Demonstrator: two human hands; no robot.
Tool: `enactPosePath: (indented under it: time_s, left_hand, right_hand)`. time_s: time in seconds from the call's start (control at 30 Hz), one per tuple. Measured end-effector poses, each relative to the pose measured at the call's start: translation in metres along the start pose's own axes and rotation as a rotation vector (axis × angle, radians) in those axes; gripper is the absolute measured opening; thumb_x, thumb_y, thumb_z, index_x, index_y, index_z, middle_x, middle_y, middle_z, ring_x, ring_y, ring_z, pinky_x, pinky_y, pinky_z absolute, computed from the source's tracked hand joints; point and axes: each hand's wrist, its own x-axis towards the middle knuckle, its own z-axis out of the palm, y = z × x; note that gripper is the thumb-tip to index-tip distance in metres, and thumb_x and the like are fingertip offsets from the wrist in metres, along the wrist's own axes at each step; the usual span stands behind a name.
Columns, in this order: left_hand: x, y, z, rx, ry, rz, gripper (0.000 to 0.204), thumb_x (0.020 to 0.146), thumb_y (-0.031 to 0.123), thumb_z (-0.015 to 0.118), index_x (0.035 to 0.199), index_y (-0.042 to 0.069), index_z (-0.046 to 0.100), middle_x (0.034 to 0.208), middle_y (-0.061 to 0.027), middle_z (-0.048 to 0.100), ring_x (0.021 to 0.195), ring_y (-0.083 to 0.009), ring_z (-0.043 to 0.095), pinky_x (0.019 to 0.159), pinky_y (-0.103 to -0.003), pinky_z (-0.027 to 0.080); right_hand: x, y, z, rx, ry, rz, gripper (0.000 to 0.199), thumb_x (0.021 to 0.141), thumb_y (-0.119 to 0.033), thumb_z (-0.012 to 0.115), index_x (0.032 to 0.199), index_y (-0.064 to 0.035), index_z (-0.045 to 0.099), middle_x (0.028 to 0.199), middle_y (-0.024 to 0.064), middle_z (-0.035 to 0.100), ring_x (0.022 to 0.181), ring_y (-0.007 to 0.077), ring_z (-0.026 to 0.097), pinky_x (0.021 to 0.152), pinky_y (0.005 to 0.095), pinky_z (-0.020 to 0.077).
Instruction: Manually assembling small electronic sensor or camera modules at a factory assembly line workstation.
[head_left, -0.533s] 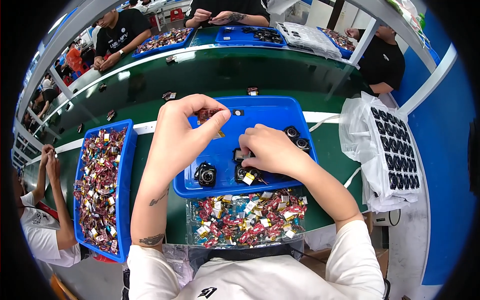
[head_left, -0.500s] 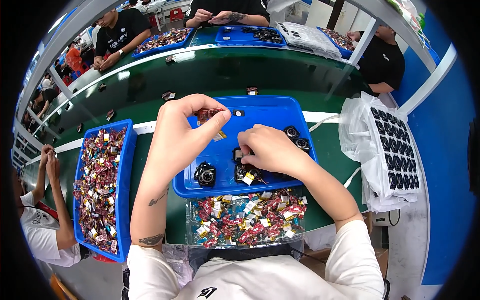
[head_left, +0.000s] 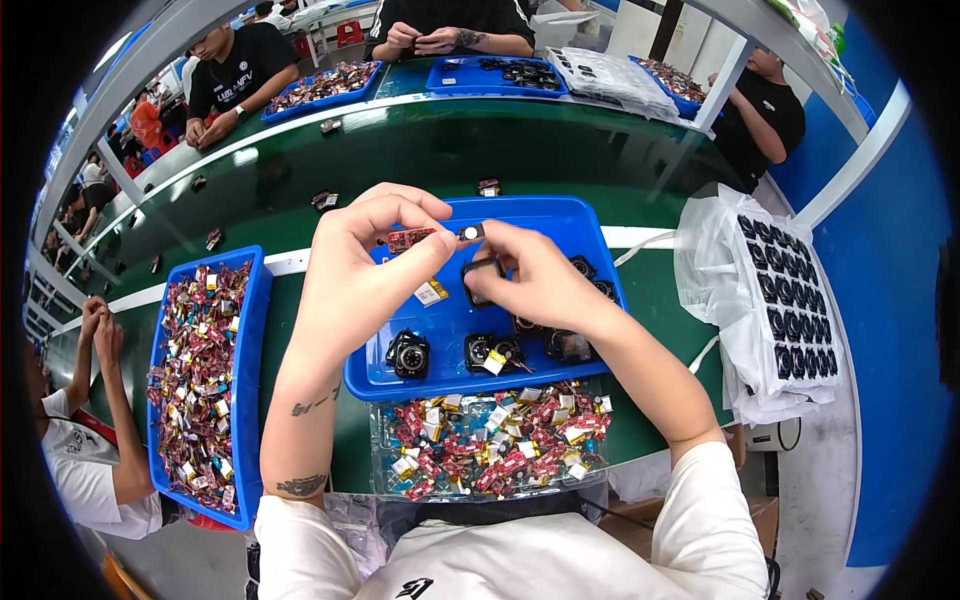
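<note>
Two bare hands meet above a shallow blue plastic tray (head_left: 590, 225) that sits on the dark green tabletop (head_left: 400, 150). The left hand (head_left: 355, 270) has its thumb and fingers pinched shut on a small red circuit board (head_left: 408, 239), held level over the tray's far half. The right hand (head_left: 530, 280) pinches a tiny black and silver component (head_left: 470, 232) between thumb and forefinger, right at the end of the red board (whether the two parts actually touch is too small to tell), while its lower fingers curl over a small black square housing (head_left: 482, 272). Below the left hand a small yellow-labelled pack (head_left: 431, 293) hangs over the tray. On the tray floor, near its front edge, lie several small black camera modules (head_left: 408, 353), one under the left wrist and others under the right wrist. Just in front of the tray stands a clear plastic box (head_left: 385, 450) filled with red boards and yellow-labelled pieces. To the left, a long blue bin (head_left: 255, 330) holds many more of the same mixed parts. To the right lies a white plastic bag (head_left: 720, 260) with a moulded sheet of black square parts (head_left: 790, 310) on it. Other people's hands and sleeves work at the far side of the tabletop and at the left.
</note>
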Motion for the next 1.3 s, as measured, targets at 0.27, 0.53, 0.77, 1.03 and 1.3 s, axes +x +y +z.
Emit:
enactPosePath:
  time_s: [0.27, 0.53, 0.77, 1.03, 1.3]
  left_hand:
    - [0.0, -0.004, 0.01, 0.155, 0.077, -0.008, 0.009, 0.072, 0.01, 0.068, 0.072, 0.001, 0.068, 0.103, -0.0115, 0.067, 0.098, -0.0193, 0.059, 0.087, -0.033, 0.045]
    - [-0.003, -0.004, 0.016, 0.337, 0.097, 0.086, 0.007, 0.075, 0.005, 0.066, 0.073, -0.001, 0.068, 0.107, -0.0127, 0.067, 0.103, -0.0201, 0.057, 0.093, -0.035, 0.041]
    - [-0.004, -0.005, 0.018, 0.313, 0.106, 0.064, 0.007, 0.075, 0.005, 0.066, 0.074, -0.001, 0.068, 0.108, -0.0132, 0.067, 0.105, -0.0206, 0.057, 0.094, -0.035, 0.041]
    - [-0.002, -0.003, 0.016, 0.309, 0.113, 0.056, 0.006, 0.075, 0.005, 0.065, 0.074, 0.0, 0.068, 0.108, -0.0131, 0.067, 0.103, -0.0198, 0.057, 0.092, -0.034, 0.042]
    - [-0.002, -0.004, 0.018, 0.334, 0.134, 0.098, 0.007, 0.075, 0.006, 0.067, 0.076, 0.0, 0.069, 0.106, -0.0133, 0.068, 0.102, -0.0194, 0.058, 0.089, -0.034, 0.044]
  right_hand:
    - [-0.008, -0.035, -0.01, 0.551, 0.14, 0.047, 0.02, 0.087, -0.004, 0.062, 0.105, 0.0006, 0.054, 0.094, 0.0072, 0.063, 0.085, 0.0109, 0.064, 0.067, 0.0261, 0.0578]
    - [-0.012, -0.042, -0.004, 0.573, 0.159, -0.014, 0.021, 0.085, 0.0, 0.063, 0.103, 0.003, 0.052, 0.099, 0.0091, 0.059, 0.083, 0.0121, 0.064, 0.066, 0.0252, 0.0577]
    - [-0.015, -0.041, -0.003, 0.559, 0.175, -0.038, 0.02, 0.085, -0.001, 0.063, 0.102, 0.0029, 0.053, 0.099, 0.0086, 0.058, 0.083, 0.0125, 0.064, 0.066, 0.025, 0.0576]
    - [-0.011, -0.041, -0.003, 0.554, 0.177, -0.07, 0.02, 0.086, -0.003, 0.063, 0.102, 0.0025, 0.053, 0.099, 0.0088, 0.058, 0.085, 0.0134, 0.064, 0.066, 0.0256, 0.0575]
    - [-0.011, -0.045, -0.003, 0.535, 0.197, -0.054, 0.017, 0.087, -0.005, 0.063, 0.099, 0.0012, 0.053, 0.095, 0.0088, 0.061, 0.084, 0.0132, 0.064, 0.065, 0.0258, 0.0576]
